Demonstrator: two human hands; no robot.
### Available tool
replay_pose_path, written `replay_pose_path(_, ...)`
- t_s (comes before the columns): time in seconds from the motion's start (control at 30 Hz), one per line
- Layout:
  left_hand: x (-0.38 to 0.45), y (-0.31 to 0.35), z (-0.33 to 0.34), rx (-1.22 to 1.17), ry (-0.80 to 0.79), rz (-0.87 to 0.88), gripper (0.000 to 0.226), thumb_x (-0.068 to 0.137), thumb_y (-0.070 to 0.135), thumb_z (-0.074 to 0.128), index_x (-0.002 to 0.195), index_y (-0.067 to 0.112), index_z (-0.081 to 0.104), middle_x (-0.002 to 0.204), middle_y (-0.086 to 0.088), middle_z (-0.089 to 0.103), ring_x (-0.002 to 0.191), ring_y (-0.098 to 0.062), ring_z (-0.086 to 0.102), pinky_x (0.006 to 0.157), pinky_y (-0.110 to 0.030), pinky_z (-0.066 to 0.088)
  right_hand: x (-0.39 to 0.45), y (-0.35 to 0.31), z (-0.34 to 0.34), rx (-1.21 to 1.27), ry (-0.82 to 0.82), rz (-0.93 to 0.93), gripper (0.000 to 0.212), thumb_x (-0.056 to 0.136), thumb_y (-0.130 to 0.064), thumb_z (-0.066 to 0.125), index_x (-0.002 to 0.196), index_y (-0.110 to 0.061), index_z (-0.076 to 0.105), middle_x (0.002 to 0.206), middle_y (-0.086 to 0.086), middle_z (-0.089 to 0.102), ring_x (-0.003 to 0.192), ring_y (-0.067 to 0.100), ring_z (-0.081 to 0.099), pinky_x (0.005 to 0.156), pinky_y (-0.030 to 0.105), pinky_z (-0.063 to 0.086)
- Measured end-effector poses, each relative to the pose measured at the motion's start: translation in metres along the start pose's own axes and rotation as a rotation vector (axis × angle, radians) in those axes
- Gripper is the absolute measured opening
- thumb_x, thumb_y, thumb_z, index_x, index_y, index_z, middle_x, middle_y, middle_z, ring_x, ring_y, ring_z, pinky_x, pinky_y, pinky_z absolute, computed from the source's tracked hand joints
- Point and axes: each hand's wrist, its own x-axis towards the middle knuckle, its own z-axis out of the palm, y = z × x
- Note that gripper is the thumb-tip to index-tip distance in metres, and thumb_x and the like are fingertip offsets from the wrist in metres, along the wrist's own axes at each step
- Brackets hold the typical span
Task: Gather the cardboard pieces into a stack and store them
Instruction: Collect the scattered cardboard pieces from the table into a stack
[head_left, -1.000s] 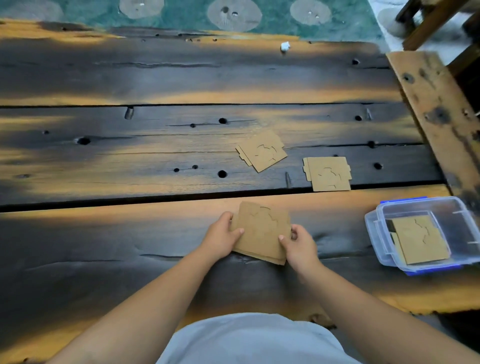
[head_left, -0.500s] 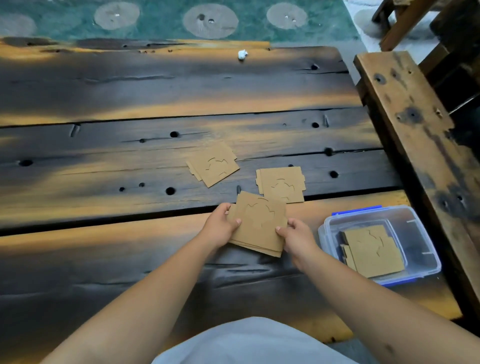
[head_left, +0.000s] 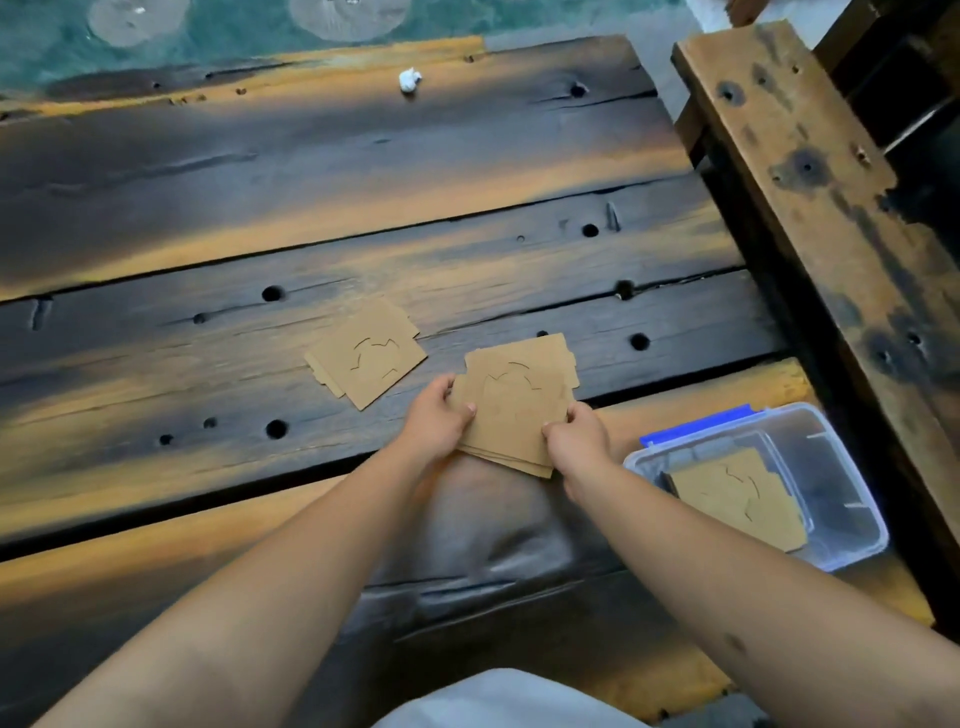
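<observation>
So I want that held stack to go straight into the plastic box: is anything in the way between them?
Nothing visible blocks it. Both the left hand and the right hand grip the cardboard stack; only bare table lies between it and the open plastic box, which already holds some cardboard pieces.

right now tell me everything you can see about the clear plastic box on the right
The clear plastic box is a lidless, see-through rectangular tub with rounded corners and a blue strip along its far edge. It sits upright on the wooden table near its right end, beside a raised plank. Flat brown cardboard pieces with cut-out lines lie inside on its floor. Neither hand touches it; the right hand is just to its left.
</observation>
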Motion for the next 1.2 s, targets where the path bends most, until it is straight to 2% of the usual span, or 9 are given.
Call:
replay_pose_path(0.2,0.042,0.029,0.009,0.360,-0.041,0.191,0.039,0.087,0.012,0.061,0.126,0.013,0.055,0.128,-0.015,0.052,0.125,-0.027,0.043,0.097,-0.025,0.032,0.002,0.005,0.019,0.335,0.148,0.118,0.020,0.080,-0.002,0.056,0.086,-0.021,0.060,0.118,0.013,0.062,0.093,0.026,0.064,0.067,0.030,0.053)
replay_pose_path(0.33,0.061,0.035,0.012,0.480,-0.101,0.186,0.049,0.090,0.017,0.060,0.136,0.009,0.045,0.138,-0.015,0.046,0.128,-0.031,0.043,0.103,-0.033,0.032,0.005,0.001,0.029,0.343,0.179,0.115,0.030,0.079,-0.001,0.058,0.084,-0.030,0.051,0.111,0.004,0.062,0.081,0.011,0.060,0.048,0.019,0.042)
replay_pose_path(0.43,0.065,0.033,0.013,0.564,-0.134,0.163,0.053,0.091,0.022,0.060,0.138,0.010,0.040,0.136,-0.016,0.049,0.126,-0.034,0.045,0.104,-0.039,0.037,0.008,-0.006,0.031,0.355,0.205,0.120,0.039,0.077,0.000,0.058,0.103,-0.027,0.048,0.109,0.001,0.061,0.078,0.006,0.056,0.050,0.021,0.045)
replay_pose_path(0.5,0.063,0.030,0.012,0.592,-0.146,0.136,0.052,0.090,0.024,0.061,0.136,0.010,0.040,0.135,-0.016,0.051,0.123,-0.034,0.047,0.101,-0.040,0.039,0.011,-0.010,0.031,0.396,0.188,0.166,0.051,0.077,-0.001,0.058,0.121,-0.022,0.045,0.110,0.000,0.061,0.083,0.014,0.061,0.063,0.028,0.055)
replay_pose_path(0.67,0.045,0.016,0.001,0.371,-0.139,0.032,0.047,0.090,0.021,0.063,0.131,0.007,0.042,0.129,-0.013,0.054,0.112,-0.027,0.053,0.091,-0.033,0.042,0.015,-0.008,0.029,0.242,0.107,0.120,0.044,0.073,-0.006,0.062,0.115,-0.017,0.061,0.115,0.007,0.065,0.093,0.023,0.066,0.073,0.031,0.054)
replay_pose_path(0.87,-0.003,-0.024,-0.019,0.016,-0.078,-0.121,0.031,0.087,0.017,0.067,0.114,0.013,0.052,0.116,-0.009,0.064,0.106,-0.023,0.061,0.097,-0.040,0.048,-0.009,-0.001,0.025,0.053,-0.043,-0.060,0.054,0.075,-0.005,0.070,0.122,-0.026,0.055,0.115,0.005,0.064,0.102,0.023,0.063,0.092,0.044,0.053)
replay_pose_path(1.03,-0.039,-0.042,-0.043,-0.169,0.008,-0.151,0.030,0.089,0.015,0.064,0.117,0.018,0.054,0.120,-0.007,0.066,0.108,-0.022,0.062,0.102,-0.042,0.046,-0.034,-0.003,0.041,-0.057,-0.184,-0.185,0.053,0.079,-0.009,0.070,0.127,-0.025,0.053,0.110,-0.001,0.067,0.100,0.021,0.064,0.091,0.040,0.052)
replay_pose_path(1.13,-0.053,-0.049,-0.061,-0.182,0.073,-0.167,0.026,0.090,0.014,0.062,0.113,0.020,0.055,0.118,-0.006,0.067,0.107,-0.022,0.062,0.101,-0.041,0.047,-0.047,-0.008,0.058,-0.088,-0.249,-0.234,0.047,0.081,-0.009,0.069,0.119,-0.030,0.053,0.103,-0.006,0.065,0.099,0.019,0.063,0.085,0.032,0.049)
replay_pose_path(1.2,-0.058,-0.053,-0.076,-0.190,0.083,-0.169,0.025,0.091,0.013,0.061,0.116,0.016,0.057,0.118,-0.006,0.067,0.108,-0.022,0.063,0.101,-0.040,0.047,-0.054,-0.010,0.071,-0.091,-0.283,-0.251,0.047,0.081,-0.009,0.070,0.115,-0.034,0.051,0.104,-0.005,0.066,0.098,0.018,0.063,0.087,0.033,0.050)
